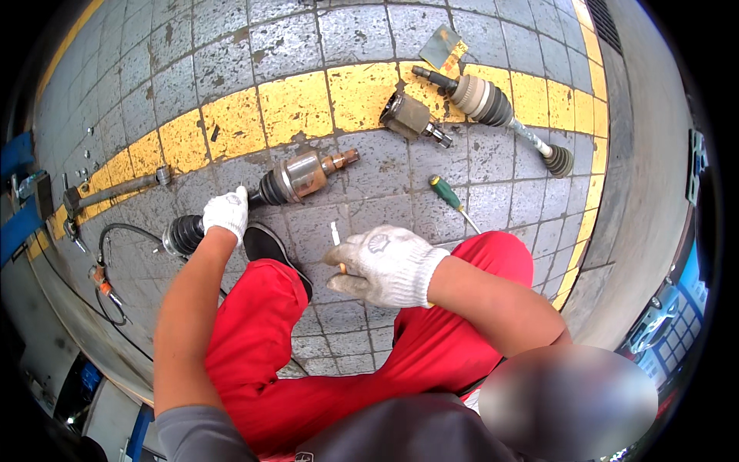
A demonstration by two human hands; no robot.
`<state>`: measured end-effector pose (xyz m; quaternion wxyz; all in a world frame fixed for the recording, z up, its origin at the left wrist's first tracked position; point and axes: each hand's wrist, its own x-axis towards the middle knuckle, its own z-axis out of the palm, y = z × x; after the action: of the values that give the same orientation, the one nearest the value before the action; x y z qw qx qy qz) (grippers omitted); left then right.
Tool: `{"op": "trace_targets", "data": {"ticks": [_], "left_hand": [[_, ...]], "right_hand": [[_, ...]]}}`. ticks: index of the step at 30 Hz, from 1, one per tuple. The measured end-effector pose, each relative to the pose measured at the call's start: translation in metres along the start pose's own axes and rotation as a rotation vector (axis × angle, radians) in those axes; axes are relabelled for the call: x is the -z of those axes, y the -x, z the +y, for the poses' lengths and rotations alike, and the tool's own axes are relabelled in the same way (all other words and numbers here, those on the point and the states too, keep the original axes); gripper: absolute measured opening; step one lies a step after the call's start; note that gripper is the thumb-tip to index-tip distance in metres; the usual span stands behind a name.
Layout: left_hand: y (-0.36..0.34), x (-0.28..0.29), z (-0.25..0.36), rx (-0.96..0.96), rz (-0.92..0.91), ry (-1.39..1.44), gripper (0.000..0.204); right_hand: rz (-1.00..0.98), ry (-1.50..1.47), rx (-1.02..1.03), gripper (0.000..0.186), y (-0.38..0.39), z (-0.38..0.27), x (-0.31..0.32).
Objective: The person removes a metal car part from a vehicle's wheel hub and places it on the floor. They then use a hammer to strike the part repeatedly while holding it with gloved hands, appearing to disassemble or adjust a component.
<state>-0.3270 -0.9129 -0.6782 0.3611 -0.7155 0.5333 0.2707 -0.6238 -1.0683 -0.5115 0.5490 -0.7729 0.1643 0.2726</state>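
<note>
While a crouch is held over the grey paving (362, 31), the head view shows the near drive shaft (265, 189) laid slantwise across the stones, just below the yellow painted band (300, 104). The shaft is gripped at its middle by the left hand (226, 213), gloved in white and clenched round it between the black ribbed boot (183, 234) at the lower end and the rusty metal joint housing (302, 175) at the upper end. It appears to be steadied this way so that it cannot roll on the uneven stones. A black shoe (265, 245) is planted just beside the shaft, and red trousers (254, 339) fill the lower middle of the picture.

The right hand (385, 266), also gloved, is held above the right knee, well apart from the shaft. A thin white stick-like thing (336, 235) stands up between its fingers; what it is cannot be told. The fingers are loosely curled round it rather than clenched.

Further off, a second shaft (493, 108) with a pale boot lies across the yellow band, and a separate joint piece (412, 118) rests near it. A green-handled screwdriver (450, 196) is left on the stones within reach of the right hand. At the left edge a hammer-like tool (115, 189) and a black hose (123, 231) lie near the boot.
</note>
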Motion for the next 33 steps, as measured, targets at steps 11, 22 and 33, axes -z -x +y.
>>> {"op": "trace_targets", "data": {"ticks": [11, 22, 33], "left_hand": [[0.024, 0.067, 0.051, -0.169, 0.190, 0.649, 0.101], [0.035, -0.001, 0.143, 0.109, 0.603, 0.432, 0.092], [0.054, -0.054, 0.167, 0.025, 0.806, 0.526, 0.085]], "right_hand": [[0.035, 0.060, 0.133, 0.044, 0.009, 0.009, -0.017], [0.010, 0.069, 0.197, 0.040, -0.001, 0.003, -0.021], [-0.214, 0.158, 0.184, 0.037, -0.013, -0.004, -0.027]]}}
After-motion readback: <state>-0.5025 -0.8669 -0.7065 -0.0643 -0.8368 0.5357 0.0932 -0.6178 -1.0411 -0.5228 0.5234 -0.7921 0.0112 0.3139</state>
